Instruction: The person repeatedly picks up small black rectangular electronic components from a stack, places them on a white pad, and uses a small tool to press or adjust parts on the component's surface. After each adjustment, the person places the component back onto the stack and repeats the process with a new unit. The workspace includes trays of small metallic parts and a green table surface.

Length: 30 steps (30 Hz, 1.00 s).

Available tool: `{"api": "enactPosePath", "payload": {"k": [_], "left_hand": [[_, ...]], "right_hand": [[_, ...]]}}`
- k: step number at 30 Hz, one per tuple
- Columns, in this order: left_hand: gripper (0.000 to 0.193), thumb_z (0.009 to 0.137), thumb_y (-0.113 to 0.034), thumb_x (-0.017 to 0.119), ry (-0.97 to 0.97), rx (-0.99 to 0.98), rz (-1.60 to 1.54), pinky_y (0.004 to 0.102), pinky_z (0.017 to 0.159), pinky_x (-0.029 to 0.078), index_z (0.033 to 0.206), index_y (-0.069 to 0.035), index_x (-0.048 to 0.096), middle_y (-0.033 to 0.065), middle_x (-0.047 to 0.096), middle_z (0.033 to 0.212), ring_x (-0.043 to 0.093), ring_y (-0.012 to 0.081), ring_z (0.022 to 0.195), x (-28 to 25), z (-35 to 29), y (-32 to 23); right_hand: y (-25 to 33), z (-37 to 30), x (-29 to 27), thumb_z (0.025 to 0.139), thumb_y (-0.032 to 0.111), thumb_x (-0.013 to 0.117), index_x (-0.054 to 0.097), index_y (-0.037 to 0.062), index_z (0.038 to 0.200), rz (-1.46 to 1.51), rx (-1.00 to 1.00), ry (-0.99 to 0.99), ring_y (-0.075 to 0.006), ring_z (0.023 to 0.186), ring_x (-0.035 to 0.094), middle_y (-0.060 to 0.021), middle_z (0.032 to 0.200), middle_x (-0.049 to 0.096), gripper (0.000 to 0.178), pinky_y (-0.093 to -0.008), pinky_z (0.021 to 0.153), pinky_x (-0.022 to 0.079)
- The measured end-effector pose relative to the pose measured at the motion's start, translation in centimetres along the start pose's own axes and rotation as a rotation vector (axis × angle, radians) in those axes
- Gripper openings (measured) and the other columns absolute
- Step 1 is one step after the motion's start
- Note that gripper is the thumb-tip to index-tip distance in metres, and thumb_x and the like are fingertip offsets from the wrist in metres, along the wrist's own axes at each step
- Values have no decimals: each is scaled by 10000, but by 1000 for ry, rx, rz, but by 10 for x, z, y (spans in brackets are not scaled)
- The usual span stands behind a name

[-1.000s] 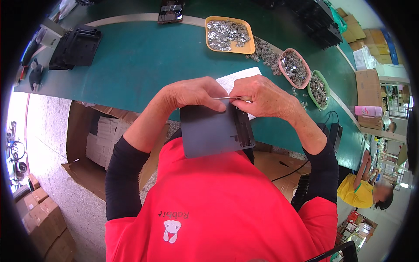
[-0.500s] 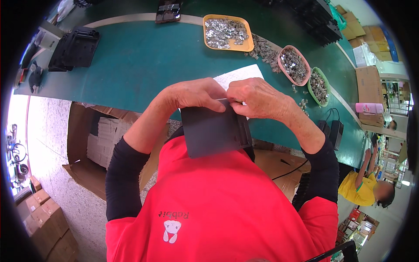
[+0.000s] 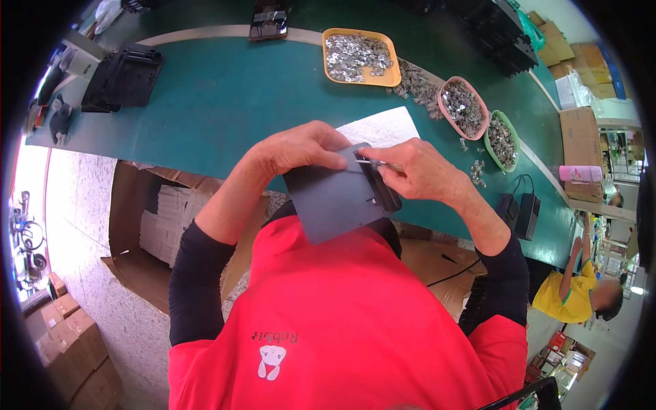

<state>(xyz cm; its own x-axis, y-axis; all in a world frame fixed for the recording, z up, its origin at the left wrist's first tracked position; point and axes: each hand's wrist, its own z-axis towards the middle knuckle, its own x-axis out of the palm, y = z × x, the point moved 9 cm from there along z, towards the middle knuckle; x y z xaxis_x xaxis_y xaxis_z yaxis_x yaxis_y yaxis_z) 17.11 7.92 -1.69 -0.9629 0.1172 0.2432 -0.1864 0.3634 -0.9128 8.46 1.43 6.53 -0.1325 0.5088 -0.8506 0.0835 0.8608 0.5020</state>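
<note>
My left hand [image 3: 301, 149] grips the far edge of a flat black plastic panel [image 3: 331, 201], its thumb lying on top. The panel is tilted in front of my chest, and a raised ridge with slots runs along its right side. In my right hand [image 3: 425, 171] is a thin metal-tipped tool [image 3: 374, 163], pinched between thumb and fingers. Its pale tip points left and meets the far end of the ridge; the exact kind of tool is too small to tell. Behind the hands a white sheet or pad [image 3: 386, 126] lies on the green table.
Small metal clips fill a yellow tray [image 3: 394, 75], a pink basket [image 3: 443, 102] and a green basket [image 3: 514, 158], with loose ones between. Black plastic parts [image 3: 133, 75] stand far left. An open carton [image 3: 126, 225] sits below the table edge. A person in yellow [image 3: 564, 294] is at right.
My right hand has drawn back to the right from the panel's far edge, uncovering the tool and the ridge. The panel has turned slightly, its ridge now facing up more.
</note>
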Motion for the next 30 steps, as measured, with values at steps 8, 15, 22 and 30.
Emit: {"api": "enactPosePath", "payload": {"k": [8,15,22,30], "left_hand": [[443,868,-21,612,-115,94,-153,247,776,529,1296,58,528,70,684,1003,645,110,851,-3,-1,-7],[470,880,-64,588,-610,249,34,246,699,528,1328,36,492,93,688,978,642,109,798,-14,-5,-1],[410,911,-67,574,-745,198,102,223,663,518,1308,26,526,50,696,919,623,64,750,-20,-5,12],[318,942,-139,555,-816,105,66,209,622,500,1224,-7,622,25,690,851,606,52,696,-28,3,14]], "right_hand": [[10,-4,-14,817,35,569,625,78,1174,-198,-117,-214,-295,661,642,-107,790,652,364,-396,567,502],[8,-9,-10,854,64,558,601,91,1236,-330,127,-267,-281,676,653,-96,817,649,385,-380,574,518],[-13,5,22,836,99,539,559,85,1231,-398,186,-299,-266,707,678,-109,802,645,396,-379,584,521],[-11,8,27,811,94,569,578,106,1275,-501,193,-283,-210,692,671,-71,779,613,464,-334,573,515]]}}
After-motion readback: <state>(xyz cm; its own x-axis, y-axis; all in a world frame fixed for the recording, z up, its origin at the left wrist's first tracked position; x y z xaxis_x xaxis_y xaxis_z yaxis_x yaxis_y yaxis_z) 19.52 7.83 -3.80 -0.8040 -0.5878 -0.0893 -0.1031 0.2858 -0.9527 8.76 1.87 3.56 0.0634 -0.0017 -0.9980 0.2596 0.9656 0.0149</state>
